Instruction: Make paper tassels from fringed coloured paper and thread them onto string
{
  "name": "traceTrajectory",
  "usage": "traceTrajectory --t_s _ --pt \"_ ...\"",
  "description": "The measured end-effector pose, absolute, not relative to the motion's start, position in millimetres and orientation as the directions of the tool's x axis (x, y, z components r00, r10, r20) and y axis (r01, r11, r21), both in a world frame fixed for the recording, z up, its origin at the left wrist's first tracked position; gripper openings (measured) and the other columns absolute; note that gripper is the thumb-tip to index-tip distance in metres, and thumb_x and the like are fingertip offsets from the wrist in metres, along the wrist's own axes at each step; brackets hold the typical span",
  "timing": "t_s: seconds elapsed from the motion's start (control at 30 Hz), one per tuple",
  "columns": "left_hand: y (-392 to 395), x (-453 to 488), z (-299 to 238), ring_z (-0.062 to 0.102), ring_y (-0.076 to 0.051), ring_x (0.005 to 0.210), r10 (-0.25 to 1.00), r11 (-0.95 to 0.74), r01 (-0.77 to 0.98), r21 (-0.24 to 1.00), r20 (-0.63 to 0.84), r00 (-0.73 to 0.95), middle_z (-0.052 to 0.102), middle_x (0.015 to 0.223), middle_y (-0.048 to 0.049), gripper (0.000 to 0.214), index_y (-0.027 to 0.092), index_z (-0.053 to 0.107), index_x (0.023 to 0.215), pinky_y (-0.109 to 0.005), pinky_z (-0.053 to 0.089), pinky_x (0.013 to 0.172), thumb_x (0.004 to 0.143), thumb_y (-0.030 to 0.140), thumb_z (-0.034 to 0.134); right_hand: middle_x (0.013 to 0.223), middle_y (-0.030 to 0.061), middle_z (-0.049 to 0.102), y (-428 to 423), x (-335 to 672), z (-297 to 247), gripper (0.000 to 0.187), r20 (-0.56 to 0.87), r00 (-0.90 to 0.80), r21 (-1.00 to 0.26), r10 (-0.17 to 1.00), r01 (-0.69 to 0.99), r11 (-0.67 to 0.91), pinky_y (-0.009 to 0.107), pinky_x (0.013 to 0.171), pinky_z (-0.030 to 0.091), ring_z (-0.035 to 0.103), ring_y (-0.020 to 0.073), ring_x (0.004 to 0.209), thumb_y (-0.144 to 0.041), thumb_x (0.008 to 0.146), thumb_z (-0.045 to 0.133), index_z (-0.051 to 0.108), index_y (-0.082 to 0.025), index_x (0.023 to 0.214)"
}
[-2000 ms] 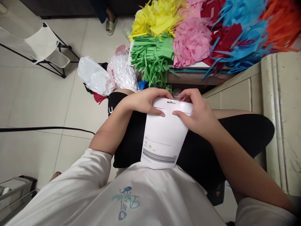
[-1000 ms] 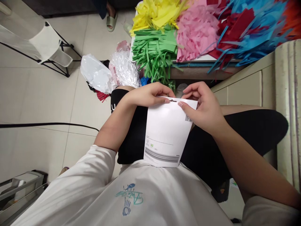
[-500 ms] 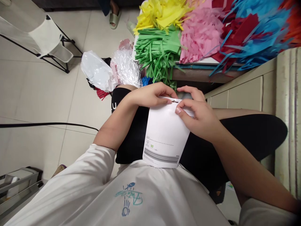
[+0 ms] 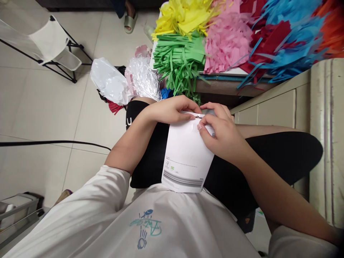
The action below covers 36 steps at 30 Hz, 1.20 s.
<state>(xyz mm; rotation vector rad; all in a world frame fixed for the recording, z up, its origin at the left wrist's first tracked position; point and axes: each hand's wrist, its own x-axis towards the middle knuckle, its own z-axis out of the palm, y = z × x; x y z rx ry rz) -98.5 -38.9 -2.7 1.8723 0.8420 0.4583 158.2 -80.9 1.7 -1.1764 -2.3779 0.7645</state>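
Observation:
A white cardboard packet point(image 4: 185, 154) rests on my lap with its lower edge against my shirt. Small print, logos and grey stripes run along its lower part, and a hang hole is at its top edge. My left hand point(image 4: 180, 109) grips the top left edge, thumb on the front and fingers behind. At the top right corner, my right hand point(image 4: 220, 125) has its thumb and forefinger curled in a pinch against the front, beside a small shiny patch. Its other fingers reach over the top edge. What lies between the right fingertips is too small to make out.
Fringed paper bundles in green point(image 4: 180, 57), yellow point(image 4: 185, 16), pink point(image 4: 225, 39), red and blue point(image 4: 298, 46) cover a table ahead. A white plastic bag point(image 4: 110, 82) and silver tinsel point(image 4: 145, 79) sit left of it. A folding chair point(image 4: 51, 39) stands farther left; a cabinet point(image 4: 276, 107) is right.
My right thumb and forefinger have shifted slightly left across the packet's front. A shiny patch shows more clearly beside them. My left hand keeps its grip, and the view has moved a little.

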Motion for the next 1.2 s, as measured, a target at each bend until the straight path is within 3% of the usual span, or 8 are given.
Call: traceTrajectory --t_s 0.23,0.5,0.8,1.2 --pt "-39 -99 -5 0.081 -0.023 0.111 0.729 -0.253 0.326 0.911 -0.042 0.683 0.088 0.121 -0.0092 0.033 0.018 0.086 0.127 -0.033 0.063 0.099 0.098 0.027 0.074 0.153 0.0172 0.067 -82 160 2 0.014 0.109 -0.608 -0.633 0.786 0.568 0.527 0.07 0.122 0.046 0.057 0.0425 0.151 -0.023 0.105 0.058 0.066 -0.024 0.095" --pt "-38 -97 -3 0.081 -0.024 0.111 0.718 -0.247 0.355 0.902 -0.076 0.692 0.088 0.121 -0.0089 0.032 0.017 0.086 0.125 -0.034 0.063 0.1 0.099 0.025 0.071 0.159 0.0152 0.065 -81 166 18 0.013 0.166 -0.636 -0.601 0.754 0.541 0.589 0.073 0.126 0.043 0.048 0.0468 0.162 -0.026 0.106 0.057 0.07 -0.026 0.101" --pt "-39 -97 -5 0.08 -0.023 0.111 0.726 -0.259 0.374 0.891 -0.075 0.683 0.088 0.123 -0.0094 0.035 0.016 0.085 0.13 -0.034 0.062 0.1 0.099 0.027 0.072 0.161 0.0182 0.063 -79 159 6 0.02 0.03 -0.63 -0.58 0.776 0.622 0.526 0.071 0.121 0.045 0.05 0.0443 0.159 -0.027 0.109 0.05 0.067 -0.024 0.099" --pt "-41 -96 -2 0.08 -0.022 0.11 0.719 -0.263 0.395 0.88 -0.094 0.688 0.088 0.124 -0.009 0.035 0.017 0.084 0.132 -0.032 0.061 0.098 0.101 0.025 0.068 0.155 0.0207 0.065 -81 156 5 0.022 0.013 -0.598 -0.567 0.801 0.656 0.499 0.067 0.117 0.044 0.053 0.0439 0.15 -0.026 0.108 0.048 0.068 -0.022 0.099"
